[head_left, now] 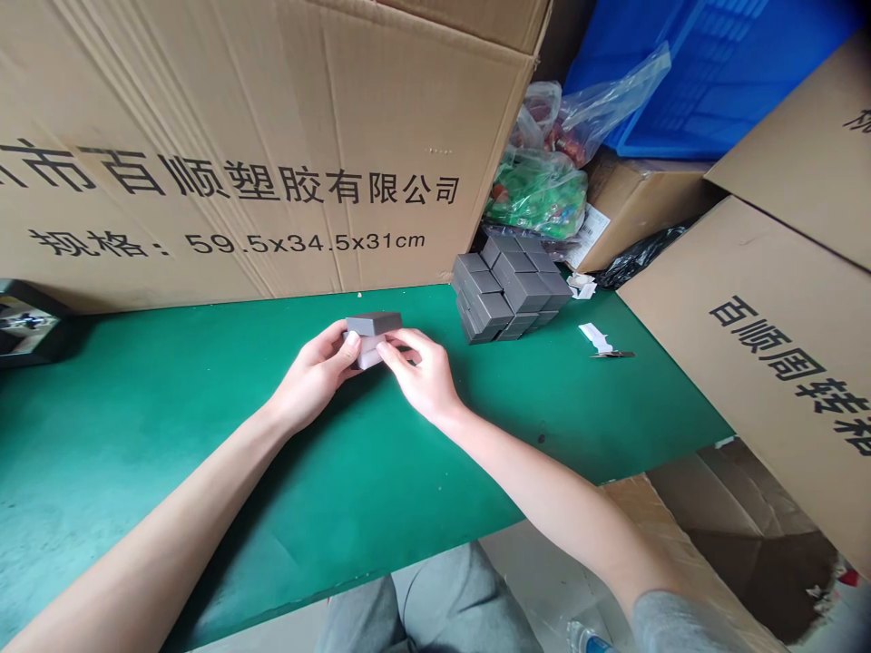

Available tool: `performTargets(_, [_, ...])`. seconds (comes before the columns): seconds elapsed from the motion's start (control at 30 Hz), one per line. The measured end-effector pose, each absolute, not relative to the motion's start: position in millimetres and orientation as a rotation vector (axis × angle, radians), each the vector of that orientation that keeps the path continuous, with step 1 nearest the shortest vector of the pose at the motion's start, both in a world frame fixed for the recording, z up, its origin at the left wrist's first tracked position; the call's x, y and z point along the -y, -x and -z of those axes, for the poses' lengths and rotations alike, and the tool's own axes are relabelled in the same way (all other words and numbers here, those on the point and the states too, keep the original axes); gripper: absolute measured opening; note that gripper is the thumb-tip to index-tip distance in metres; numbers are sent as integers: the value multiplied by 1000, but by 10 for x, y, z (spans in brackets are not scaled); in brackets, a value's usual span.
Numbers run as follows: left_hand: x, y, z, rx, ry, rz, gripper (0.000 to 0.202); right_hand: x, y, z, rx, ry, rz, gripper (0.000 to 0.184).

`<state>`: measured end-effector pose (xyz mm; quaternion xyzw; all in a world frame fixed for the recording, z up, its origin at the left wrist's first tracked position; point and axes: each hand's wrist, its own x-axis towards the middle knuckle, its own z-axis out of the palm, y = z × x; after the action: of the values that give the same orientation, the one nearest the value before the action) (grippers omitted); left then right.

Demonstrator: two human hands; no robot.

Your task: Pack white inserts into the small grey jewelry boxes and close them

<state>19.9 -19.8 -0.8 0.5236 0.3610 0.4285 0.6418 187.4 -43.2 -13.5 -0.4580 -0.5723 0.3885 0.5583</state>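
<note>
Between my two hands is a small grey box (373, 324) with a white inner part (368, 357) showing below its lid. My left hand (313, 369) grips it from the left side. My right hand (422, 374) holds it from the right, with its fingers on the white part. Further back on the green-topped table (170, 453) stands a loose stack of similar grey boxes (507, 288), well apart from both hands.
Large printed cardboard cartons (238, 154) wall off the back and right of the table. Behind the stack lie plastic bags of small green and red items (537, 192), below a blue plastic crate (708, 63). A white scrap with a small dark strip (602, 342) lies on the table's right.
</note>
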Motion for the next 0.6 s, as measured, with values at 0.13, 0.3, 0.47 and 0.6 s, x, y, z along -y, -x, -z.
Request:
performTargets(0.13, [183,-208,-8,-783,-1042,-1019,40,442,-1886,111,1289,1003,-1026,31])
performTargets(0.3, [169,-199,-10,-814,-947,-1024,33,472,-1897,78,1456,1003,-904,32])
performTargets(0.47, [175,-186,-48,-776,-860,-957,31,462,-1926,100,1525,1001,-800,28])
performTargets(0.6, [171,-193,-100,-789,-822,-963,29,456,-1948,122,1573,1023,-765,29])
